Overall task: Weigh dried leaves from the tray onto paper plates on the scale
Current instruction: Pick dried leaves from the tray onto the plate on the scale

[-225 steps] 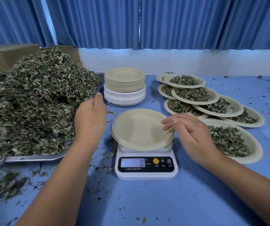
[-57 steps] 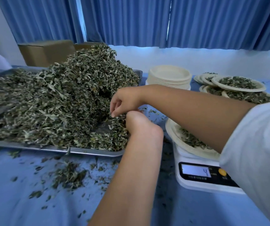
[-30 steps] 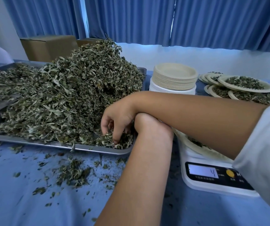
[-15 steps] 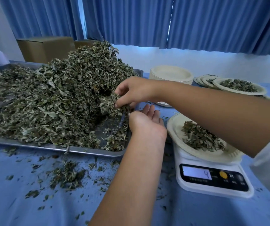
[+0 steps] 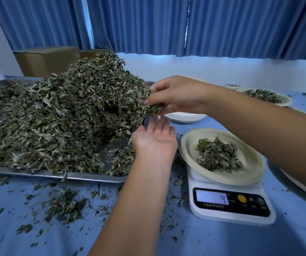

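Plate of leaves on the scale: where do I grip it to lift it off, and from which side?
Grip the paper plate by its fluted rim at the left edge, probably coming in low from the left. The rim overhangs the scale there, so fingers can slip underneath with the thumb on top. The loose leaves sit in the middle, leaving the rim bare; keep it level.

Pleated blue curtains [image 5: 240, 24] hang across the back from ten to two o'clock, with a bright slit of daylight between two panels. A white wall [image 5: 222, 71] runs below them. Two brown cardboard boxes [image 5: 45, 60] stand side by side at ten o'clock. The desk [image 5: 222, 241] is covered in blue.
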Motion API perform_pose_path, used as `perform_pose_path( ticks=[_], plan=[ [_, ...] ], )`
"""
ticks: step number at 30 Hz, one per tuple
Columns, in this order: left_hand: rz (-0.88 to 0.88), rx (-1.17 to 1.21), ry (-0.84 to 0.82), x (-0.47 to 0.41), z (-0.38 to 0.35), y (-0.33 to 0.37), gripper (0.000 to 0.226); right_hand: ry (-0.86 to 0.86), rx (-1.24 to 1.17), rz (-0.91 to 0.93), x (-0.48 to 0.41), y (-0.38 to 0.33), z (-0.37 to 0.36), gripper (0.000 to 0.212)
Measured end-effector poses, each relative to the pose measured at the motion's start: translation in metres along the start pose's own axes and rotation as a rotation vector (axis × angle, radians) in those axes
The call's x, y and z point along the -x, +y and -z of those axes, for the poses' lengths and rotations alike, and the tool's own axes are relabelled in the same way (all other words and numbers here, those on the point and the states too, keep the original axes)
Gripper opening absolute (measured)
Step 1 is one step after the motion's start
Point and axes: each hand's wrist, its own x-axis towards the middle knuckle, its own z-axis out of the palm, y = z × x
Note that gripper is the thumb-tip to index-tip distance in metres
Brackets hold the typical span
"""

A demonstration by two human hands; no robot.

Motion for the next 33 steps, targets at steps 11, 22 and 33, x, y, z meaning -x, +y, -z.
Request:
perform_pose_path(
  ticks=[11, 22, 33],
  plan=[
    [-0.004, -0.155, -0.018, 0.015, -0.009, -0.013, 0.051, 0.159, -0.089, -0.060, 0.075, 0.025, 0.049, 0.021],
    [-0.050, -0.257, -0.048, 0.019, -0.006, -0.021, 0.048, 0.171, 0.469, -0.216, 0.126, 0.042, 0.071, 0.025],
    [-0.105, -0.284, -0.056, 0.015, -0.005, -0.014, 0.048, 0.062, 0.823, -0.217, 0.123, 0.049, 0.054, 0.054]
  ],
)
